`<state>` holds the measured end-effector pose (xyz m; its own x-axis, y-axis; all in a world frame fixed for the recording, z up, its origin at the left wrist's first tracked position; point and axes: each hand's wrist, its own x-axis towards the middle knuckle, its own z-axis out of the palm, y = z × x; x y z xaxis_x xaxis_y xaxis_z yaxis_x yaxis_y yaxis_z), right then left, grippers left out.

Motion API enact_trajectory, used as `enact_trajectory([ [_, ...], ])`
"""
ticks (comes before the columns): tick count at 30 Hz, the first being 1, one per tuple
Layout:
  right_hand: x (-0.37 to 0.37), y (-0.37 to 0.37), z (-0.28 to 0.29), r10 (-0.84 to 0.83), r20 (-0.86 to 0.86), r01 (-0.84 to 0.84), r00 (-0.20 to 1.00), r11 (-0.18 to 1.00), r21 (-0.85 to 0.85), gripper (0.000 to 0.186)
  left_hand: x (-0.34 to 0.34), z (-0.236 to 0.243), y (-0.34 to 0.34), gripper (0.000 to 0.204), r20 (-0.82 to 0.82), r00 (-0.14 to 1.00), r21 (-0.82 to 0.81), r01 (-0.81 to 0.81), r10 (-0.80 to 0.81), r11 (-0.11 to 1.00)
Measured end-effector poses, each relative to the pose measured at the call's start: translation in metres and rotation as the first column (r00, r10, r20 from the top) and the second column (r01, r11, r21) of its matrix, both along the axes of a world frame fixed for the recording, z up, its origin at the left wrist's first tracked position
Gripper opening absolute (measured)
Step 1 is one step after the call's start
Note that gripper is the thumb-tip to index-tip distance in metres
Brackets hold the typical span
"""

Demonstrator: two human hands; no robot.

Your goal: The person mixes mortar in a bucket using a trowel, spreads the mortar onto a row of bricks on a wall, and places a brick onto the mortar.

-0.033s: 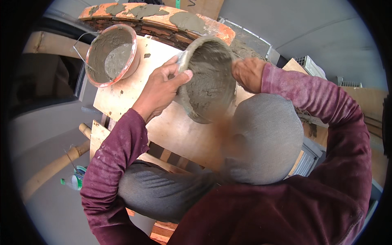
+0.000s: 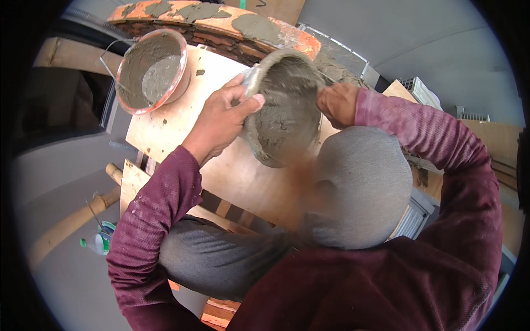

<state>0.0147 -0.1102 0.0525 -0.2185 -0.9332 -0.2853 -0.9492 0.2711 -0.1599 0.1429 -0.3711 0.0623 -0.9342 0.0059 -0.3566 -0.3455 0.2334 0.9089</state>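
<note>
A bucket (image 2: 254,88) coated in grey mortar (image 2: 280,113) is tipped toward me, its mouth showing. My left hand (image 2: 223,113) grips its left side, thumb over the rim. At the opposite rim my right hand (image 2: 338,103) is a closed fist. A thin wire-like line runs by its knuckles; what the fingers hold is hidden. Streaky blur covers the mortar's upper right part. To the left stands an orange-rimmed bucket (image 2: 184,74) with a wire handle and wet mortar inside.
Both buckets are over a pale plywood board (image 2: 232,182). Beyond it curves a brick ledge (image 2: 221,25) with mortar patches. My bent knee (image 2: 367,187) is close to the tipped bucket. Bamboo poles (image 2: 72,226) and a plastic bottle (image 2: 102,243) lie at lower left.
</note>
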Motion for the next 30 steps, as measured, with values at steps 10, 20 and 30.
enact_trajectory([
  [10,0.023,0.023,-0.037,-0.214,0.785,0.099,0.582,0.976,0.192,0.037,0.009,-0.004,0.002,0.030,0.037,0.960,0.211,-0.280,0.279,0.937],
  [20,0.032,0.033,-0.030,-0.280,0.950,0.319,-0.135,0.896,0.309,0.022,0.004,0.011,0.023,0.027,0.162,0.940,0.240,-0.332,0.300,0.912],
  [30,0.020,0.120,-0.048,-0.253,0.945,0.448,-0.208,0.834,0.322,0.028,0.009,0.008,-0.015,0.023,0.263,0.914,0.414,-0.397,0.310,0.819],
])
